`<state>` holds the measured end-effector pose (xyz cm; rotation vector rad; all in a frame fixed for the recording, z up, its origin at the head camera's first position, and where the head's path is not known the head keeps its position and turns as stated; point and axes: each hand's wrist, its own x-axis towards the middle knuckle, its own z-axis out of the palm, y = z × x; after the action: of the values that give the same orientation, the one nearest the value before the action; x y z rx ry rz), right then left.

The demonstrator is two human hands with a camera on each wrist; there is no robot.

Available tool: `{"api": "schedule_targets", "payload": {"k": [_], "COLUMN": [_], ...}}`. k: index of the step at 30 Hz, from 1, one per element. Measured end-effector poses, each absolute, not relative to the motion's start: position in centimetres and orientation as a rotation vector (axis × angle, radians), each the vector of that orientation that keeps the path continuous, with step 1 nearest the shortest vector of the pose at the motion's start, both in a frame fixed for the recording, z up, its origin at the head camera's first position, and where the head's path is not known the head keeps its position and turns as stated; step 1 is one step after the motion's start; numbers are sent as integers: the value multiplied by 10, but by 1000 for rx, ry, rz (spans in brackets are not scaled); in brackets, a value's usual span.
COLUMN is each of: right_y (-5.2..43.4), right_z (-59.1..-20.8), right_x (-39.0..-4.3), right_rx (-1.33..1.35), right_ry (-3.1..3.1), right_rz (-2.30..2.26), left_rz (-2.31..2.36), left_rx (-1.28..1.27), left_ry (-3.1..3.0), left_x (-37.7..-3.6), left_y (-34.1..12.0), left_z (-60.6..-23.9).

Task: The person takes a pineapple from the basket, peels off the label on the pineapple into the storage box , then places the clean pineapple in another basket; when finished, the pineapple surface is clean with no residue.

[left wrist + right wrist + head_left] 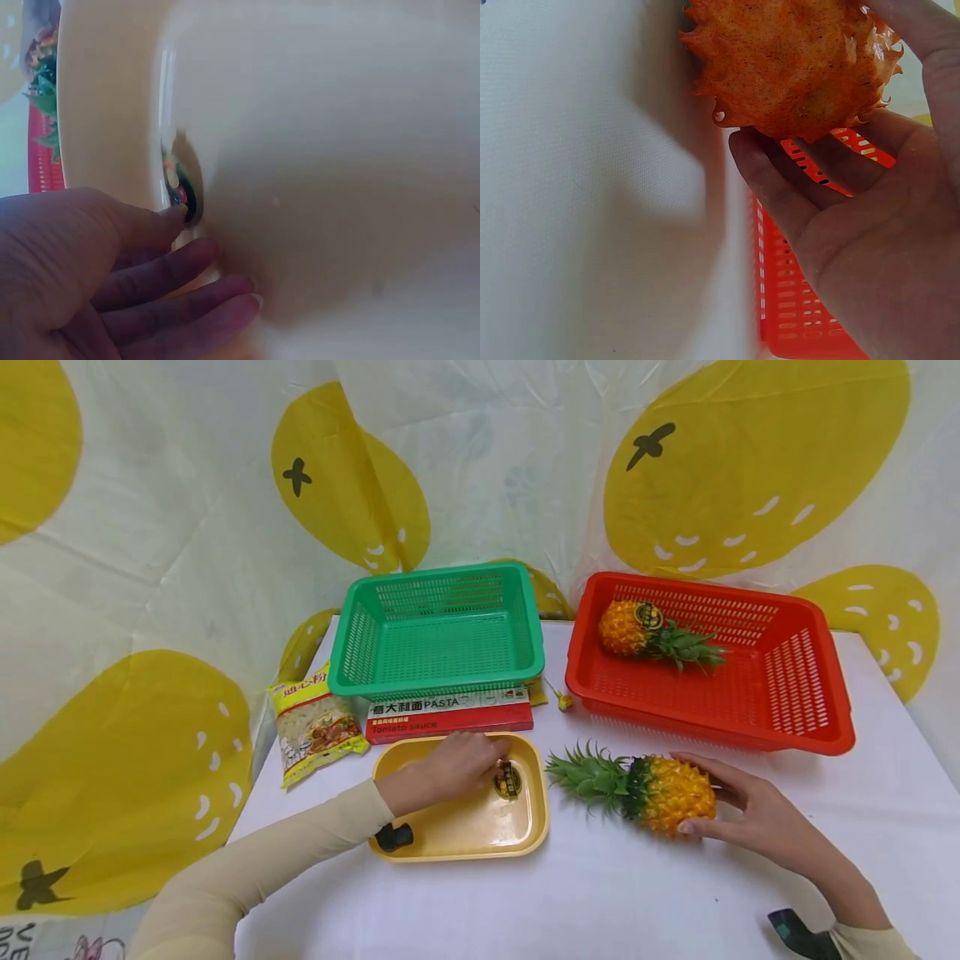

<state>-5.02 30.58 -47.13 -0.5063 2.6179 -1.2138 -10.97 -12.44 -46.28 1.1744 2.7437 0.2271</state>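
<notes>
In the head view my left hand (467, 765) is over the right part of a yellow tray (450, 847). Its thumb and fingertips pinch the edge of a small round black-and-gold label (507, 782), which stands on edge near the tray's wall in the left wrist view. My right hand (765, 818) holds the rounded base of an orange pineapple (671, 795), thumb on the near side and fingers round the far side. The pineapple lies on its side, green leaves pointing left toward the tray. From the right wrist view, its spiky bottom (795, 75) faces my palm.
A red basket (720, 727) behind the right hand holds another pineapple (622, 628) with a round label. A green basket (435, 681) stands behind a pasta box (450, 717). Left of these lies a yellow food bag (315, 727). A small yellow item (564, 701) sits between the baskets.
</notes>
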Motion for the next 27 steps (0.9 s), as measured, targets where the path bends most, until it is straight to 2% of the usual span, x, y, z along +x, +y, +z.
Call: {"api": "schedule_targets", "payload": {"k": [27], "right_y": [307], "right_z": [-472], "right_x": [-50], "right_rx": [-494], "right_ry": [2602], "right_rz": [-1209], "left_rz": [333], "left_rx": [1190], "left_ry": [2726], "left_x": [-111], "left_y": [-117], "left_z": [-459]}}
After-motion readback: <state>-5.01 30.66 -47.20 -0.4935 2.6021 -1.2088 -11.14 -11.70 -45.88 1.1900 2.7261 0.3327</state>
